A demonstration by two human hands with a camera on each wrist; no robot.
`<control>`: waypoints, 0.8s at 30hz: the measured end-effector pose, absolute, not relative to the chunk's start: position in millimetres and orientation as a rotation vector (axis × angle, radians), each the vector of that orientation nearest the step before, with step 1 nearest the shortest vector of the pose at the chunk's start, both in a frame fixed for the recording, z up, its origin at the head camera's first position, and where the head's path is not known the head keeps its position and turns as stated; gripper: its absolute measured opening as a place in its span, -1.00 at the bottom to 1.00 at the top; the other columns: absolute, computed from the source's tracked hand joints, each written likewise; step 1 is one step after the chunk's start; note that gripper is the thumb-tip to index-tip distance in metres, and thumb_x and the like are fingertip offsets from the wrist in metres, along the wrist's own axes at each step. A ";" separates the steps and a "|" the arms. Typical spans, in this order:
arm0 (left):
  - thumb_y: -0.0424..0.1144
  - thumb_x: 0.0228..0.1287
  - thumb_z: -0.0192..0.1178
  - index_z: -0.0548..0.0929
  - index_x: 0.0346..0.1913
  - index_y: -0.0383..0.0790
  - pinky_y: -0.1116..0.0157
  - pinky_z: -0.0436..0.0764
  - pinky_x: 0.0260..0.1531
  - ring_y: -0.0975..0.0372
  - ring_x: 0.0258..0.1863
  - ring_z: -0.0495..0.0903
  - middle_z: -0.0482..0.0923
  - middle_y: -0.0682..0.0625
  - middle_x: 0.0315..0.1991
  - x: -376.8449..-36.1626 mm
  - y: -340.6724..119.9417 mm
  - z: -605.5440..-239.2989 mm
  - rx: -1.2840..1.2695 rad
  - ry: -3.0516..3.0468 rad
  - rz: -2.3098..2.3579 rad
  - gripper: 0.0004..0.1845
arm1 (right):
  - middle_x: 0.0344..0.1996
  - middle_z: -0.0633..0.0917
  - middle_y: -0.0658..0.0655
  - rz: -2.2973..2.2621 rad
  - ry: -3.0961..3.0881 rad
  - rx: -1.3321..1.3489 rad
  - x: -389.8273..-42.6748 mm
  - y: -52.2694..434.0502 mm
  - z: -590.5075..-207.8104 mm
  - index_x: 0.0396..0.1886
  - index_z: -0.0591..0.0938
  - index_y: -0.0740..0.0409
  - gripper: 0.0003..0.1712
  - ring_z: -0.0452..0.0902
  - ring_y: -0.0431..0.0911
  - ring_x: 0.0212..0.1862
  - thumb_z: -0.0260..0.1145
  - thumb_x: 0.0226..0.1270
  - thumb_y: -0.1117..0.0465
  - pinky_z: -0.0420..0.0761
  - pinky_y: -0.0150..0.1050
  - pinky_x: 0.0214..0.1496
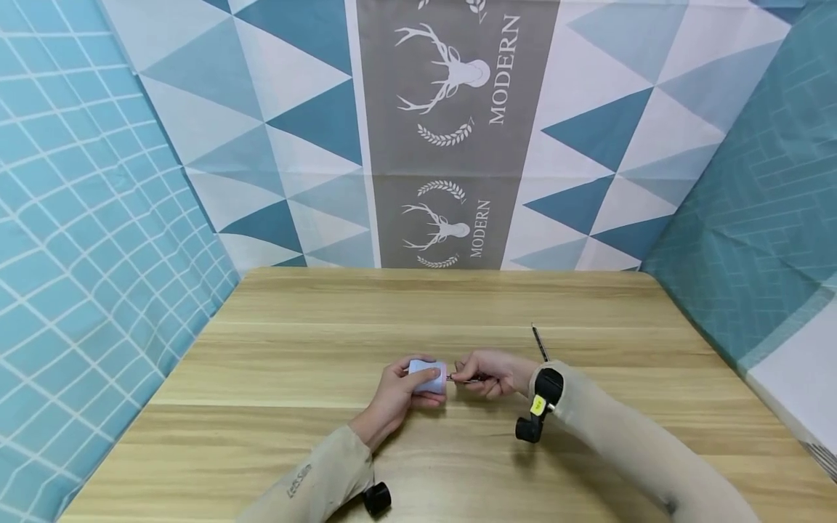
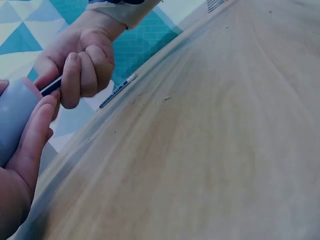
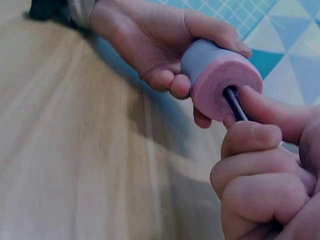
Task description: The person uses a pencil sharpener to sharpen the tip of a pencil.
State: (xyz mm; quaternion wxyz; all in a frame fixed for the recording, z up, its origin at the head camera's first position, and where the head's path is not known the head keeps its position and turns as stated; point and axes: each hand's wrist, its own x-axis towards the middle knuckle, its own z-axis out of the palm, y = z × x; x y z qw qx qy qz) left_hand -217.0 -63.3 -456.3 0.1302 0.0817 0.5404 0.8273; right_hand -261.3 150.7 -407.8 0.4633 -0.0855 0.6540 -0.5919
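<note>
My left hand grips a small pale-blue pencil sharpener, its fingers and thumb wrapped round the body. In the right wrist view the sharpener's pink end face shows a round hole in its middle. A dark pencil goes into that hole, its inserted tip hidden. Thumb and forefinger of my right hand pinch the pencil close to the sharpener, with the other fingers curled. Both hands are near the middle of the table. A second dark pencil lies on the tabletop just beyond my right wrist.
The wood-grain table extends round both hands. Tiny specks dot its surface. Patterned cloth walls stand behind and at both sides. A white object is at the right edge. Each wrist carries a black camera mount.
</note>
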 end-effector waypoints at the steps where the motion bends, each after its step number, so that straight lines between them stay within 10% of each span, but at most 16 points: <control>1: -0.37 0.26 0.31 0.47 0.16 -0.56 0.22 0.79 -0.45 0.09 -0.56 0.73 0.61 -0.23 -0.25 -216.7 -64.1 -455.9 0.231 1.573 2.394 -0.53 | -0.77 0.28 -0.07 -1.457 1.640 -0.247 -260.3 150.8 -407.3 -0.58 0.34 0.07 -0.67 0.05 -0.34 -0.77 0.15 0.41 0.31 -0.03 -0.53 -0.80; 9: -0.41 0.30 0.24 0.52 0.10 -0.50 0.20 0.79 -0.40 0.05 -0.53 0.73 0.57 -0.28 -0.23 -218.7 -61.9 -453.5 0.117 1.532 2.394 -0.65 | -0.64 0.55 0.06 -1.381 2.207 -0.724 -246.2 155.0 -404.5 -0.31 0.60 0.26 -0.89 0.28 -0.22 -0.67 0.34 0.33 0.28 0.28 -0.40 -0.69; 14: -0.40 0.32 0.22 0.59 0.00 -0.35 0.24 0.79 -0.42 0.08 -0.53 0.72 0.55 -0.28 -0.22 -218.4 -60.7 -453.1 0.040 1.474 2.431 -0.78 | -0.49 0.64 -0.01 -0.843 2.750 -1.509 -237.8 156.3 -403.7 -0.27 0.59 0.16 -0.87 0.50 -0.26 -0.50 0.40 0.28 0.33 0.56 -0.45 -0.51; 24: -0.35 0.37 0.19 0.55 0.04 -0.31 0.30 0.78 -0.40 0.14 -0.50 0.73 0.57 -0.23 -0.22 -219.2 -63.9 -452.2 0.041 1.419 2.434 -0.77 | -0.55 0.56 0.00 -0.036 3.116 -2.423 -241.4 149.6 -413.1 -0.41 0.52 0.17 -0.67 0.37 -0.27 -0.64 0.01 0.61 0.21 0.36 -0.58 -0.70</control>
